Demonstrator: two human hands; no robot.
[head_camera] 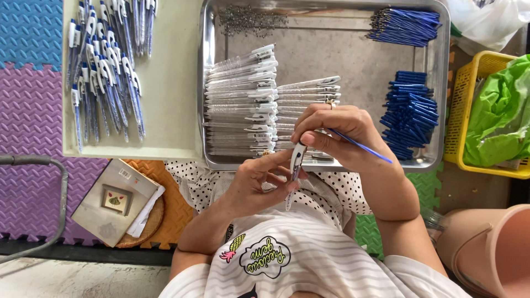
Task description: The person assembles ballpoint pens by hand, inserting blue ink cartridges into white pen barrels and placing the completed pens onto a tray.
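1. Two bare hands meet at the six o'clock edge of a metal tray, above the person's lap.
2. Left hand, palm up with fingers curled, pinches a clear pen barrel that points toward six o'clock.
3. Right hand, arched over from two o'clock, pinches a thin blue refill whose tail slants toward four o'clock.
4. Clear barrels lie stacked in the tray at eleven o'clock of the hands; blue refills lie piled at three o'clock.
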